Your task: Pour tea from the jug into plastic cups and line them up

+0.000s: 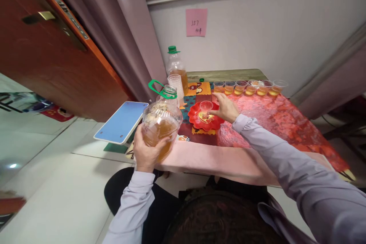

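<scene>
Against a pale wall, the counter (257, 152) carries a row of filled cups (248, 87). Head view: the left hand (147, 150) cradles the oil jug (161, 122) from beneath, fingers wrapped around it, supporting its weight. The right hand (225, 107) pinches an empty cup (206, 106), steadying it on the red plate (204, 120).

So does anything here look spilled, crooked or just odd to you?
No spill shows. The blue-topped scale juts out past the table's left edge. The left hand holds the big jug uncapped; the right hand steadies an empty cup on the red plate.
</scene>
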{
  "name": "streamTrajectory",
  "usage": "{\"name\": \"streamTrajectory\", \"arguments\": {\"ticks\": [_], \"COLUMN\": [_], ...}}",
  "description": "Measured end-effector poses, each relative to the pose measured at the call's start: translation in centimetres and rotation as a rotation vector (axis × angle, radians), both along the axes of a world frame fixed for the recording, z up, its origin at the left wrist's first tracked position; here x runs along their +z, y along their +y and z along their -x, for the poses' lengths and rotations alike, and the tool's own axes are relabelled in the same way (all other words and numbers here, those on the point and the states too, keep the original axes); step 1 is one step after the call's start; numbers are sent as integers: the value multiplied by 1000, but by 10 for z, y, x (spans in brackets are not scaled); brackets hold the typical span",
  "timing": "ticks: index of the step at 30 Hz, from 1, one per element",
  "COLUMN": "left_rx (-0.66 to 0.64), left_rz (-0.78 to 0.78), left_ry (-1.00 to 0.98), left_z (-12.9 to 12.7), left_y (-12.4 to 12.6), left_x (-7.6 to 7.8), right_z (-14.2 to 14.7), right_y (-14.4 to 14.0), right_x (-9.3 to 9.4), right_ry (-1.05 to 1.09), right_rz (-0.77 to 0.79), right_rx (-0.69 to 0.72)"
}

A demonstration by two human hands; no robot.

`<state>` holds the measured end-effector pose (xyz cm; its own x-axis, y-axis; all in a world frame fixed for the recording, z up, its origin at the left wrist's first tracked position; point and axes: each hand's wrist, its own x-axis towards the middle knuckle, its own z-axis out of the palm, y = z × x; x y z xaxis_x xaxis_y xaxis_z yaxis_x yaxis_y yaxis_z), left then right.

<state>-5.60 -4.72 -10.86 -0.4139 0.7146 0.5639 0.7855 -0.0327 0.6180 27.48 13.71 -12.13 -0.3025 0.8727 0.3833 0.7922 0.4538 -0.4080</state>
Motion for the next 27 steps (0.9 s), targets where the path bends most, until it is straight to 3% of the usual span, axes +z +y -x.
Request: {"name": "streamTrajectory", "arguments": {"ticks": [7, 15, 17, 20, 23, 27], "left_rx": [-27, -14, -26, -52, -78, -79], "left_rz": [27, 53, 60, 76, 97, 107], "left_ry": [32, 32, 36, 56, 86, 117], "left_z": [-2, -3, -3, -3, -6, -8], "left_y": [1, -1, 0, 2, 5, 7], "left_x": [3, 8, 9, 12, 16, 19], "right_z": [16, 13, 18, 43, 86, 135], "right_y": [16, -3, -15, -48, -91, -128], "right_x": [-27, -14, -4, 9, 7, -21], "right_ry": [12, 47, 185, 606, 1110, 1267], "right_rz": [163, 140, 80, 34, 235, 525], "right_rx": [14, 11, -6, -1, 82, 420]}}
